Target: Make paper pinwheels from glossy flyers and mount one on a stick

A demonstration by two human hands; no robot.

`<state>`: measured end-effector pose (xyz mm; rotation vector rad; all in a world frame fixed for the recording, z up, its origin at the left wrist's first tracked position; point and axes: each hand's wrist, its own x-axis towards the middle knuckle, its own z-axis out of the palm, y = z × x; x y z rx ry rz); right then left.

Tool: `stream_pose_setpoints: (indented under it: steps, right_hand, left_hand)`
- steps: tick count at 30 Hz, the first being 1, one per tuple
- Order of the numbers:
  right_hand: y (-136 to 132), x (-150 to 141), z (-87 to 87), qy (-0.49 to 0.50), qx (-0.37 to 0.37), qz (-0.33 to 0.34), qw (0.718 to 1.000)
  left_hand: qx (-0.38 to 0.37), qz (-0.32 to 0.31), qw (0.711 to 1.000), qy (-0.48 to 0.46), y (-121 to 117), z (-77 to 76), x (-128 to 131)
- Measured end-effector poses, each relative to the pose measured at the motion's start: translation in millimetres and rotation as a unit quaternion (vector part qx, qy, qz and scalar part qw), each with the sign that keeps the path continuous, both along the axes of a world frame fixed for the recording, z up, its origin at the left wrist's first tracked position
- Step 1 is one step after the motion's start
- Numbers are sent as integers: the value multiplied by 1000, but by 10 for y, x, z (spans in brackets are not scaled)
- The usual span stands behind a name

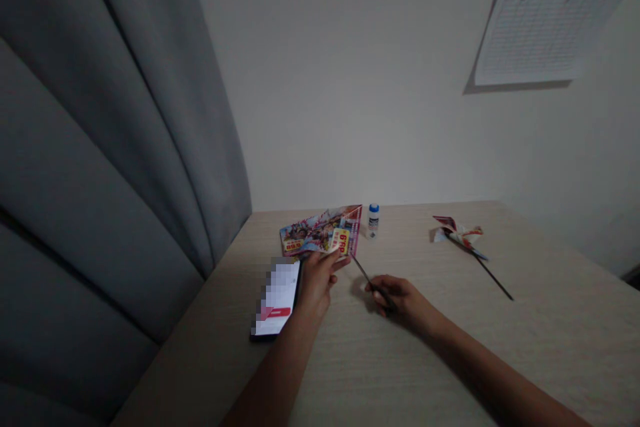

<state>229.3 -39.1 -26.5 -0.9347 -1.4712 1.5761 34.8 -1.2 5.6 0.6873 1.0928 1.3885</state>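
My left hand (317, 278) grips the lower edge of a colourful printed flyer (320, 230), its fingers over the paper near a yellow price label. The flyer has a crease, and its right corner is raised. In my right hand (397, 297) is a pair of scissors (363, 271), dark at the handle. Their thin blade points up and left, with its tip at the flyer's lower right corner. My fingers partly hide the handle. A smartphone (277, 297) with a lit screen lies beside my left wrist.
A glue stick (373, 221) with a blue cap stands upright behind my hands. On the right lies a paper pinwheel (463, 237) on a dark stick. A grey curtain (150, 113) hangs along the left table edge. A printed sheet (535, 33) is on the wall.
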Motion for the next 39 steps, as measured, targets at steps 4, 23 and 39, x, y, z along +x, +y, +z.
stream_pose_setpoints:
  steps: [4, 23, 39]
  right_hand:
    - [-4, -4, 14, 6, -6, 6, 1000]
    - [25, -16, -74, 17, -1, 0, 1000]
    - [7, -39, -16, -10, -2, -8, 1000]
  left_hand:
    - [-5, 5, 1000, 1, -12, 26, 5]
    - [-12, -25, 999, 19, -83, 37, 62]
    - [-15, -21, 999, 43, -63, 16, 58]
